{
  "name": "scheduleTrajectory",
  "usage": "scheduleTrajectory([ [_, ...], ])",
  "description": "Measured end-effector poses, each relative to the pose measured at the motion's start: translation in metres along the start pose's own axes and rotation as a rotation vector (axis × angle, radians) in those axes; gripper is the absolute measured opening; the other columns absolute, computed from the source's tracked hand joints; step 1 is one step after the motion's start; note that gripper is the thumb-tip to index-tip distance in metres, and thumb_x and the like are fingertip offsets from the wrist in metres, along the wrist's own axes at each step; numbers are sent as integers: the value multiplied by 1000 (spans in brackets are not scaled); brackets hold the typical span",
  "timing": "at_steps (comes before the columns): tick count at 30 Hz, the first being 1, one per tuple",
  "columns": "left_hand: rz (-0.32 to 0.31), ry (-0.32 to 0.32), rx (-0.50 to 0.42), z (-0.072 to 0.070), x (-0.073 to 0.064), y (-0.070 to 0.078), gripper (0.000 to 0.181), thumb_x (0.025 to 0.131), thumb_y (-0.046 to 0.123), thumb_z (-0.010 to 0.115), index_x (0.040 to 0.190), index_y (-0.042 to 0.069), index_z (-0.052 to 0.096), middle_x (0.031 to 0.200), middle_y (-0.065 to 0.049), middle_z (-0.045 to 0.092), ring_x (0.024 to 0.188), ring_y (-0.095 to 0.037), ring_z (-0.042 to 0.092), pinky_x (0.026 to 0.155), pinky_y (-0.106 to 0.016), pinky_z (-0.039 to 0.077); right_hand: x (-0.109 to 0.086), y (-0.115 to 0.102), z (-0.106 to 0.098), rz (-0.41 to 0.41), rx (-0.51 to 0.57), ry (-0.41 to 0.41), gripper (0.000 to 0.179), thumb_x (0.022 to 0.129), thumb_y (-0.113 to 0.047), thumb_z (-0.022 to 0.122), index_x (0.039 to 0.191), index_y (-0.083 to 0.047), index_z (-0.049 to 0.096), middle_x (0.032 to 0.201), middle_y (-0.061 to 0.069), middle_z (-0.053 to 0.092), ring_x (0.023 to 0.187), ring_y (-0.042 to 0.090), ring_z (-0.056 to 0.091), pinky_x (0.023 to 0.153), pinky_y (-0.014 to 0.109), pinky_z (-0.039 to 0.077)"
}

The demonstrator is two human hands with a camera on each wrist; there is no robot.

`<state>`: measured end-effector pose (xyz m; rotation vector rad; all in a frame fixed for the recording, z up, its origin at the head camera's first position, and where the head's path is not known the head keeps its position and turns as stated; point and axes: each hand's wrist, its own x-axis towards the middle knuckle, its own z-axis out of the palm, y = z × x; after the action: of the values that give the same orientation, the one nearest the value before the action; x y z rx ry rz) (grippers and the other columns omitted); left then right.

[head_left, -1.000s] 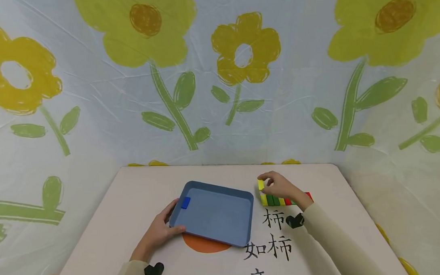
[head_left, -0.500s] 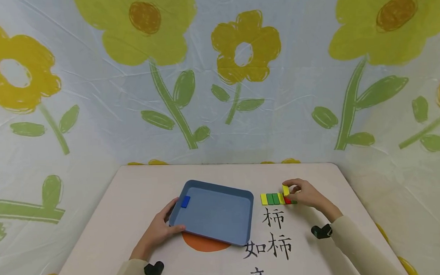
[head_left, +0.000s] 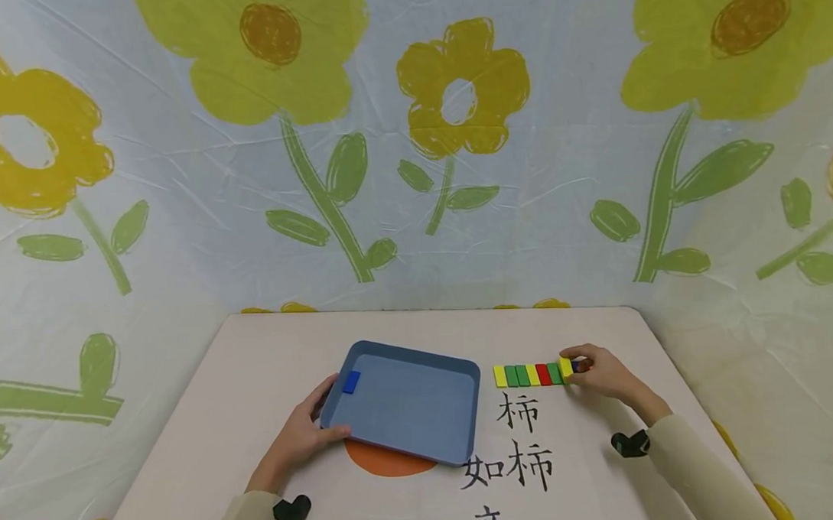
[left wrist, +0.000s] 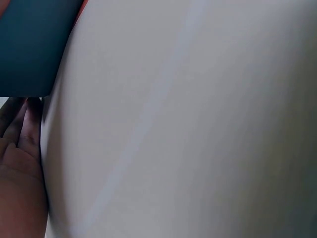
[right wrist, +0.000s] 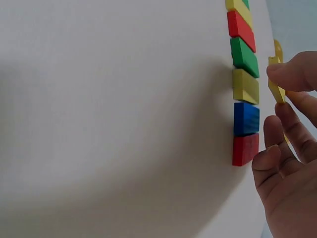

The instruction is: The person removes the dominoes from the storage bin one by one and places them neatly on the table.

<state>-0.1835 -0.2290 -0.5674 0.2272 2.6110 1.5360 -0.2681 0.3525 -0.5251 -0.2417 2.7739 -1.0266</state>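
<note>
My left hand [head_left: 300, 431] grips the left side of a blue-grey tray [head_left: 409, 454], its thumb over the near rim. Inside the tray, at the left, lies a blue block [head_left: 351, 382]. The left wrist view catches only the dark tray edge [left wrist: 29, 54] and part of the hand. Between thumb and fingers my right hand [head_left: 605, 374] pinches a small yellow block [right wrist: 277, 93], held above the right part of a row of coloured blocks [head_left: 522, 376]. In the right wrist view, a yellow block [right wrist: 245, 86], a blue block [right wrist: 246, 119] and a red block [right wrist: 245, 149] form the row's end.
The light table [head_left: 275, 357] carries black printed characters [head_left: 530, 466] below the row and an orange printed shape [head_left: 389, 460] partly under the tray. A flower-patterned cloth [head_left: 559, 209] hangs behind the table and at both sides.
With the yellow block pinched in it, my right hand has moved rightward along the row, from its left end to near its right end. The left hand and the tray stay put.
</note>
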Motion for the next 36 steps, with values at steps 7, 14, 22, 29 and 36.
scheduleTrajectory([
  [7, 3, 1, 13, 0, 2, -2, 101, 80, 27, 88, 163, 22, 31, 167, -12, 35, 147, -37, 44, 119, -58, 35, -5, 12, -8, 12, -6, 18, 47, 83, -6, 74, 129, 2, 66, 120, 22, 62, 97, 29, 54, 75, 34, 48],
  [14, 6, 0, -10, 0, 3, -1, 101, 80, 25, 88, 163, 21, 31, 167, -14, 34, 147, -40, 43, 119, -62, 33, -11, 27, -21, 37, -21, 32, 49, 83, -4, 73, 130, 5, 65, 119, 25, 62, 96, 28, 57, 73, 32, 50],
  [22, 4, 0, -17, 0, 2, -2, 100, 81, 25, 87, 163, 20, 31, 166, -14, 35, 147, -40, 44, 119, -62, 34, -14, 42, -28, 76, -14, 20, 53, 79, -1, 71, 131, 7, 63, 123, 30, 61, 101, 34, 58, 79, 39, 55],
  [29, -5, -2, -3, 1, 2, -2, 100, 81, 25, 87, 163, 20, 31, 166, -13, 35, 148, -38, 43, 119, -59, 35, -11, 50, -24, 64, -36, 19, 53, 78, 0, 70, 130, 8, 63, 128, 34, 58, 99, 34, 59, 77, 38, 55],
  [36, -23, 0, -10, 1, 1, -2, 100, 80, 26, 88, 163, 21, 31, 167, -14, 34, 147, -40, 43, 119, -62, 33, -9, 45, -22, 66, -63, 18, 53, 78, 1, 69, 130, 8, 63, 130, 36, 56, 96, 35, 60, 79, 44, 58],
])
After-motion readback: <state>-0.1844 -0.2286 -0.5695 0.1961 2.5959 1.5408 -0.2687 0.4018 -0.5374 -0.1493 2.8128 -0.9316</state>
